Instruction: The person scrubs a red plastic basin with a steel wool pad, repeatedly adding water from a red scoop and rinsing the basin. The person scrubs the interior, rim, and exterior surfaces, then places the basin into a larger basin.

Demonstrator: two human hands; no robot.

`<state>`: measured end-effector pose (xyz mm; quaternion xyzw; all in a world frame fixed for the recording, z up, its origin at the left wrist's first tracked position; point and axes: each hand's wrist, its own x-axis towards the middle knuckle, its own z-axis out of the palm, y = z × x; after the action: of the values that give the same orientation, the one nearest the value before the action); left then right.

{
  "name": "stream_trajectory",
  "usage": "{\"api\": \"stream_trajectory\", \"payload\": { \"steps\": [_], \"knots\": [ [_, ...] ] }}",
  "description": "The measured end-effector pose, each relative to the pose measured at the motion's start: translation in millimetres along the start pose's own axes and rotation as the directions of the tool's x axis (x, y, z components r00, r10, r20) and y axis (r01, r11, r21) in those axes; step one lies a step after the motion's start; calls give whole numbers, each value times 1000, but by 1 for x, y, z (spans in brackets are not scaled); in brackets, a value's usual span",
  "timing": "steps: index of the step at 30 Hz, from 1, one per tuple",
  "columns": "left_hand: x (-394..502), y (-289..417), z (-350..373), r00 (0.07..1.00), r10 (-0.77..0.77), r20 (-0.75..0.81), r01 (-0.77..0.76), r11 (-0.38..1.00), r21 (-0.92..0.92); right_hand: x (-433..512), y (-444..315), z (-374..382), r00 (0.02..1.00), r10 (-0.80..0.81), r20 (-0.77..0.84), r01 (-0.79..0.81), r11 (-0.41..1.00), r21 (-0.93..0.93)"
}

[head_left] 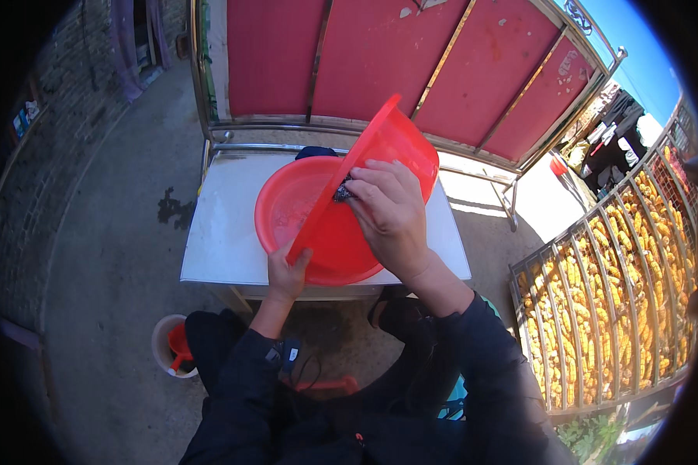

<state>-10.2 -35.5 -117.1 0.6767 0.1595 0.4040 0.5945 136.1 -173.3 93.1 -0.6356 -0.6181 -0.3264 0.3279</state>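
Observation:
My left hand (pixel 287 274) grips the lower rim of a red plastic basin (pixel 404 139), which is tilted up on its side. In my right hand (pixel 390 215) is a dark scouring pad (pixel 343 190), pressed against this basin near its rim. Behind and below it a second red plastic basin (pixel 262 203) sits on the white table (pixel 221 232), with what looks like water inside. The raised basin and my right hand hide part of the second basin.
A white bucket (pixel 161 349) with a red dipper (pixel 179 343) stands on the ground at left. Beyond the table rises a metal-framed red panel (pixel 372 58). To the right is a barred crib of corn cobs (pixel 605 302). Something dark blue (pixel 316 152) lies at the table's back edge.

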Motion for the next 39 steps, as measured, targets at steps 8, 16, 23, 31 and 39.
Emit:
{"api": "stream_trajectory", "payload": {
  "steps": [8,16,23,31,39],
  "knots": [
    [1,9,2,999,25,-23,-25,1000,1,85,110,-1,807,583,94,-591,802,92],
    [-1,4,2,996,84,-33,-81,993,81,31,80,5,911,403,-89,-386,908,166],
    [0,8,2,997,68,-20,-67,996,55,-31,4,2,990,92,-103,-88,995,39],
    [2,-10,10,999,36,1,-36,996,-81,-75,-18,11,986,-142,90,148,987,-57],
    [4,11,3,998,57,6,-57,972,227,1,88,10,824,564,-55,-532,802,271]
  ]
}}
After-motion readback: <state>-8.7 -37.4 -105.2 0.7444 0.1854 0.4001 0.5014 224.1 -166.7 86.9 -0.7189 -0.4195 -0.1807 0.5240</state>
